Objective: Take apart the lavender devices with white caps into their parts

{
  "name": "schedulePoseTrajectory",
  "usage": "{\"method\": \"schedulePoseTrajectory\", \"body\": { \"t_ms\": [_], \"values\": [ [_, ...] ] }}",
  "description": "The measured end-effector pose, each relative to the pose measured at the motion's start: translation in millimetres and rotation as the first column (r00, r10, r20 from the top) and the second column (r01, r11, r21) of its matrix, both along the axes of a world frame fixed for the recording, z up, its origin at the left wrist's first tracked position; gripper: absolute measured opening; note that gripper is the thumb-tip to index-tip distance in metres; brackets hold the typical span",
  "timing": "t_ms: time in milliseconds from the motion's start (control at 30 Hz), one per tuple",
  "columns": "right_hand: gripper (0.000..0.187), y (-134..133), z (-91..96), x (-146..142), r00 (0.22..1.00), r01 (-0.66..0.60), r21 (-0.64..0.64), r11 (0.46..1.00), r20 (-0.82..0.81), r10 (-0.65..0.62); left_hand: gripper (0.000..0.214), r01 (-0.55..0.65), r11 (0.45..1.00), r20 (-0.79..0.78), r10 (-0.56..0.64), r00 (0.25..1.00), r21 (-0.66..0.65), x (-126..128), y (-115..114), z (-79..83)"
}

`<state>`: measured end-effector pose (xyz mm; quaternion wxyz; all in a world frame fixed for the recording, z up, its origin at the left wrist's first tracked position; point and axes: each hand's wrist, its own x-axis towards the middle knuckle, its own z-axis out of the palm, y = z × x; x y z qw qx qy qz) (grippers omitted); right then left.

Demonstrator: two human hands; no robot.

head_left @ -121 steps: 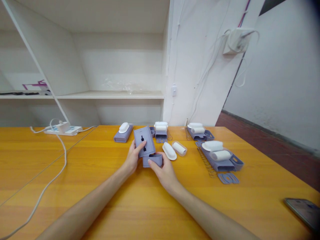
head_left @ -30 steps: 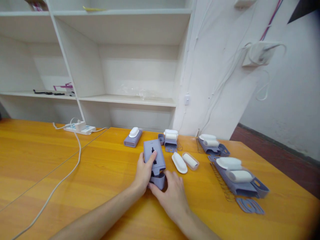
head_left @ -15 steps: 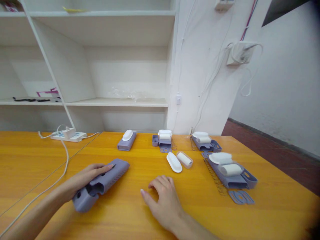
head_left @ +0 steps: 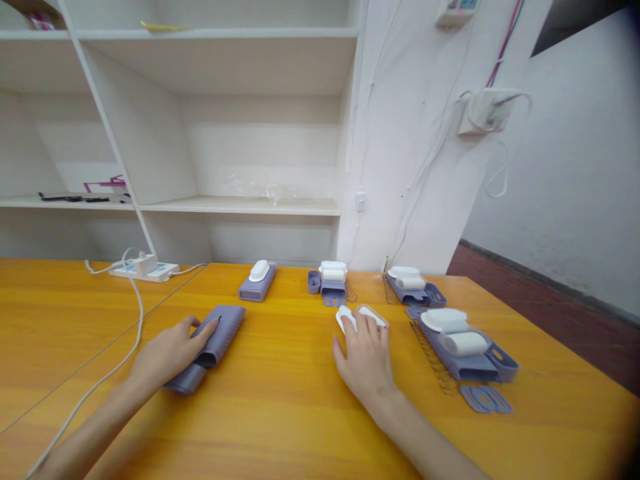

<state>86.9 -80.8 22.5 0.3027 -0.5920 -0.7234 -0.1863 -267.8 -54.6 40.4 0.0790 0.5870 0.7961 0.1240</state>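
My left hand [head_left: 170,350] is wrapped over a purple-grey plastic housing [head_left: 226,330], which lies at a slant on the table with an open end and a smaller end piece [head_left: 187,379] toward me. On the other side, my right hand [head_left: 367,360] reaches over a white oval cover [head_left: 346,318] and a clear oval case with a white roll [head_left: 374,315]. Its fingers are stretched forward with the thumb apart, and they partly hide both pieces. Whether the fingertips grip either piece is not visible.
Sets of purple-grey housings with white covers and rolls stand at the right [head_left: 465,347], back right [head_left: 410,285] and back middle [head_left: 333,280]. An assembled-looking unit [head_left: 258,280] sits at the back. A power strip [head_left: 145,268] and its white cable [head_left: 137,320] lie left. Flat frames [head_left: 485,399] lie near right.
My right hand has moved forward and right, from bare tabletop onto the white cover and clear case. My left hand has lowered the housing flatter, slightly left.
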Motion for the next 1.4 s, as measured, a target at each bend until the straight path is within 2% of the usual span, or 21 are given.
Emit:
{"method": "schedulePoseTrajectory", "body": {
  "t_ms": [100,167,233,300,367,467,533,600,633,733,867,933,1000,1100,1233,1267,1333,1400],
  "values": [
    [0.026,3,-4.5,4,0.994,0.074,-0.037,0.997,0.089,-0.07,0.073,0.005,1.0,-0.052,-0.006,0.999,-0.023,7,-1,0.0],
    [0.024,4,-8.7,5,0.99,0.082,-0.063,0.995,0.123,-0.073,0.071,0.018,1.0,-0.091,-0.02,0.996,-0.02,11,-2,2.0],
    [0.027,5,-12.8,4,0.992,0.042,-0.073,0.996,0.121,-0.033,0.066,0.068,0.996,-0.153,-0.059,0.986,0.056,19,-4,6.3],
    [0.034,4,-16.1,2,0.993,-0.067,-0.079,0.995,0.09,0.074,0.058,0.212,0.961,-0.225,-0.17,0.959,0.177,33,-9,12.1],
    [0.042,2,-17.6,-1,0.969,-0.238,-0.098,0.966,0.04,0.243,0.046,0.446,0.862,-0.274,-0.38,0.883,0.24,55,-15,17.8],
    [0.047,-6,-15.6,-5,0.87,-0.493,-0.13,0.86,-0.061,0.489,0.042,0.736,0.639,-0.265,-0.686,0.677,0.224,98,-23,20.8],
    [0.046,-12,-12.5,-8,0.806,-0.591,-0.134,0.795,-0.112,0.581,0.048,0.838,0.515,-0.216,-0.81,0.545,0.181,125,-24,18.1],
    [0.044,-16,-10.1,-9,0.775,-0.63,-0.111,0.769,-0.144,0.615,0.047,0.877,0.459,-0.188,-0.857,0.479,0.14,144,-19,13.3],
    [0.043,-17,-9.6,-8,0.778,-0.625,-0.091,0.775,-0.159,0.608,0.046,0.885,0.453,-0.179,-0.867,0.466,0.109,151,-16,11.1],
    [0.036,-13,-11.4,-3,0.82,-0.542,-0.015,0.84,-0.23,0.525,0.039,0.889,0.458,-0.17,-0.874,0.455,0.027,160,-9,9.9],
    [0.029,-1,-17.6,5,0.841,-0.44,0.043,0.897,-0.331,0.428,0.03,0.893,0.448,-0.179,-0.882,0.436,-0.033,159,-13,22.9],
    [0.028,2,-19.9,7,0.846,-0.409,0.052,0.911,-0.353,0.4,0.031,0.88,0.474,-0.207,-0.864,0.46,-0.022,151,-15,32.0],
    [0.028,4,-21.2,8,0.853,-0.388,0.055,0.92,-0.357,0.381,0.041,0.843,0.537,-0.22,-0.819,0.531,0.033,136,-13,40.6],
    [0.028,4,-21.5,8,0.863,-0.371,0.05,0.927,-0.35,0.364,0.055,0.725,0.686,-0.201,-0.702,0.683,0.065,97,3,50.8],
    [0.027,7,-19.4,9,0.888,-0.325,0.049,0.944,-0.327,0.323,0.061,0.629,0.777,-0.149,-0.62,0.77,0.015,44,28,55.7],
    [0.027,8,-18.3,10,0.901,-0.299,0.054,0.953,-0.312,0.301,0.058,0.629,0.777,-0.13,-0.626,0.769,-0.018,35,32,54.8],
    [0.027,13,-15.2,15,0.933,-0.224,0.058,0.973,-0.276,0.231,0.052,0.666,0.743,-0.104,-0.669,0.736,-0.062,23,34,50.7],
    [0.028,17,-11.3,22,0.962,-0.116,0.035,0.993,-0.243,0.121,0.054,0.686,0.727,-0.123,-0.684,0.719,-0.031,17,31,44.7]
  ]
}}
